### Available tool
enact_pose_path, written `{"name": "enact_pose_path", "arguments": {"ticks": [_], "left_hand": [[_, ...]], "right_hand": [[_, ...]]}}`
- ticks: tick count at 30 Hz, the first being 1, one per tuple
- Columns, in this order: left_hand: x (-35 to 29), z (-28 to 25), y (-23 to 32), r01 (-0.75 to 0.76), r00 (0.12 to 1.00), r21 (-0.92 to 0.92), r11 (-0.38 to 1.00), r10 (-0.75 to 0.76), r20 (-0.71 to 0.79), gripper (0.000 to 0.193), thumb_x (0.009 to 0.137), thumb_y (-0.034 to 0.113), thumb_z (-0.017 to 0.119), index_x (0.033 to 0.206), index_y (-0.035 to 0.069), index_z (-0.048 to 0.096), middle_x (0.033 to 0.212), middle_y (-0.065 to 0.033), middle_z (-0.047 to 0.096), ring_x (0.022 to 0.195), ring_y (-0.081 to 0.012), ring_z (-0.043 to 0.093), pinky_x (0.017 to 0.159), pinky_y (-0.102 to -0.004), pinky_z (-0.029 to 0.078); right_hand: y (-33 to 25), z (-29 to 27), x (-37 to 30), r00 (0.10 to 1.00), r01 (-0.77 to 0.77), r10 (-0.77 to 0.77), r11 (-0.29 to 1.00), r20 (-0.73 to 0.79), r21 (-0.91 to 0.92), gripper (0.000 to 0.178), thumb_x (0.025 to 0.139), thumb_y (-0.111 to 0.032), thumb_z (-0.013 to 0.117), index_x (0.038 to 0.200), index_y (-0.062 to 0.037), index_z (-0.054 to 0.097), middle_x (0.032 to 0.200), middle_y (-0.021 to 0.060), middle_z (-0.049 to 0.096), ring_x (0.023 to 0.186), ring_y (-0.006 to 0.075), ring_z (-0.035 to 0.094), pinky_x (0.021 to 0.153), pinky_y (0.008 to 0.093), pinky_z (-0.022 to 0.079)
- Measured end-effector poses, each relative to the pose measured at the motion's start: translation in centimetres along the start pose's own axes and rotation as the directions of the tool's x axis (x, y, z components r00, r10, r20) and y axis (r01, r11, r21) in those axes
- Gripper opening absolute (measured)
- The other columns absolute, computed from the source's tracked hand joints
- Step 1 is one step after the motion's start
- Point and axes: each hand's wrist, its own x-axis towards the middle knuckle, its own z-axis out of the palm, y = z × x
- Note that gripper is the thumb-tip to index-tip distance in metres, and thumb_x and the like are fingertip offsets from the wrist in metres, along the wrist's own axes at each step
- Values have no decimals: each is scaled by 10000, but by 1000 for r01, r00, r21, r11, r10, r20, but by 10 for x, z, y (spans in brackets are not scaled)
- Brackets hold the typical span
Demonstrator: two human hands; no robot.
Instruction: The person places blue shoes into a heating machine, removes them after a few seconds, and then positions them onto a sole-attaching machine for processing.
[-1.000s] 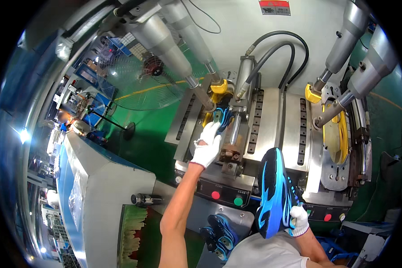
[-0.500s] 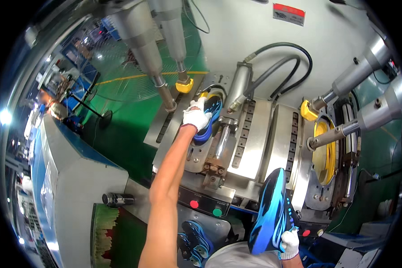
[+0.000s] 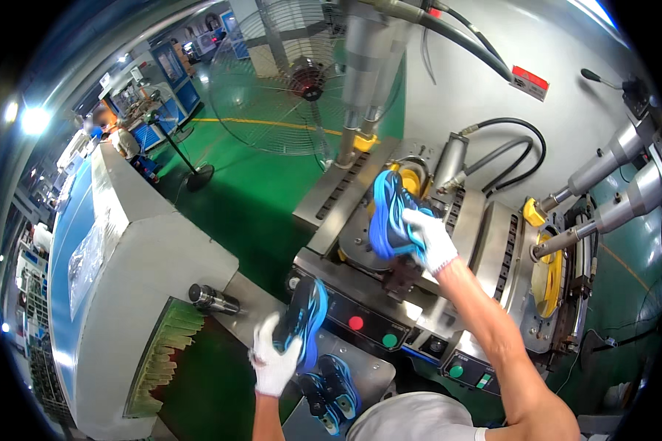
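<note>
Both hands are busy here, each in a white glove. The right hand [image 3: 430, 241], right of centre in the frame, is stretched out over the grey press machine [image 3: 493, 242] with its fingers closed round a bright blue shoe [image 3: 390, 213]. The shoe sits tilted, toe up, against the left station of the press, just in front of a yellow pad and under the tall steel cylinders. Whether it is already seated on its mount or only held against it cannot be told, because the glove covers the contact.

Down at lower centre, the left hand [image 3: 273, 364] is wrapped round a second shoe [image 3: 303, 322], dark with blue stripes. It is held upright, sole outward, just in front of the control panel with its red button [image 3: 356, 323] and green button [image 3: 390, 340]. Below that hand, another pair of blue shoes [image 3: 332, 389] lies on a small metal shelf at the bottom edge.

By the look of it, the step in hand is the handling of the blue shoe at the left station, with the second one waiting. The next move there calls for a firm grip and a clean line between the side clamps, with fingers kept clear of the rams above.

The right station [image 3: 544, 264] stands open with nothing on it. A big floor fan [image 3: 294, 81] fills the upper middle of the frame.
</note>
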Motion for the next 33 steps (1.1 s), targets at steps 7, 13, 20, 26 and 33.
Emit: {"name": "enact_pose_path", "arguments": {"ticks": [7,13,20,26,33], "left_hand": [[-152,-5,-88,529,837,249,811,-547,4,659,795,211,812,1394,102,559,1303,-209,610,1195,-414,610,1027,-505,487],[-267,21,-107,749,636,306,587,-767,-84,590,856,345,765,1386,165,580,1299,-216,602,1198,-435,601,1007,-519,506],[-281,103,-111,673,729,15,739,-660,-180,900,767,167,837,1547,97,395,1396,-261,539,1315,-418,533,1128,-479,412],[-353,80,-131,878,435,-179,444,-896,-85,883,791,195,850,1527,46,385,1366,-211,621,1274,-393,591,1107,-482,439],[-350,73,-132,864,467,-185,469,-882,-55,751,804,283,830,1420,24,489,1264,-229,661,1220,-377,631,1076,-459,470]], "right_hand": [[22,-120,215,831,-299,-503,-44,-238,-953,285,793,-176,701,1010,5,746,1024,213,749,995,308,732,835,407,581],[65,-75,231,762,-472,-562,-143,-322,-870,409,766,-292,703,1097,-58,756,1137,189,749,1044,318,736,872,407,586],[-61,-187,284,909,-75,-416,-234,30,-969,272,854,-195,743,1084,-50,748,920,103,744,809,254,690,743,422,540],[13,-87,199,947,152,-272,-89,171,-984,599,889,-292,780,1343,47,586,1109,157,718,913,238,693,813,418,559],[118,-45,-160,645,724,61,-368,762,-584,873,919,-310,721,1627,-47,282,1672,213,304,1561,375,264,1268,505,217]]}}
